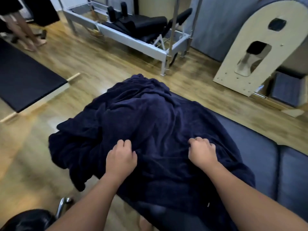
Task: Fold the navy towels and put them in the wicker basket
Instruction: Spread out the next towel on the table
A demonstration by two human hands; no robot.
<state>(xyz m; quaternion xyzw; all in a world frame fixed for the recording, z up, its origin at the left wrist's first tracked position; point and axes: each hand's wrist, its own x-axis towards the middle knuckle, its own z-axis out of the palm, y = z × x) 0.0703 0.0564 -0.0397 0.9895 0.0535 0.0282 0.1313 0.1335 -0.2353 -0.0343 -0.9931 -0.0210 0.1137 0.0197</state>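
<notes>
A heap of rumpled navy towels (141, 117) lies in the middle of the head view, spread over the end of a blue padded bench (260, 147). My left hand (121, 157) sits on the near part of the heap with its fingers curled into the cloth, gripping a fold. My right hand (200, 150) is a little to the right at the same height, also with its fingers curled into the towel. No wicker basket is in view.
Wooden floor (33, 155) surrounds the bench. A metal-framed exercise machine (133, 35) stands at the back. A pale arched wooden unit (250, 47) is at the right, a dark mat (25, 80) at the left, and a person's legs (28, 35) at top left.
</notes>
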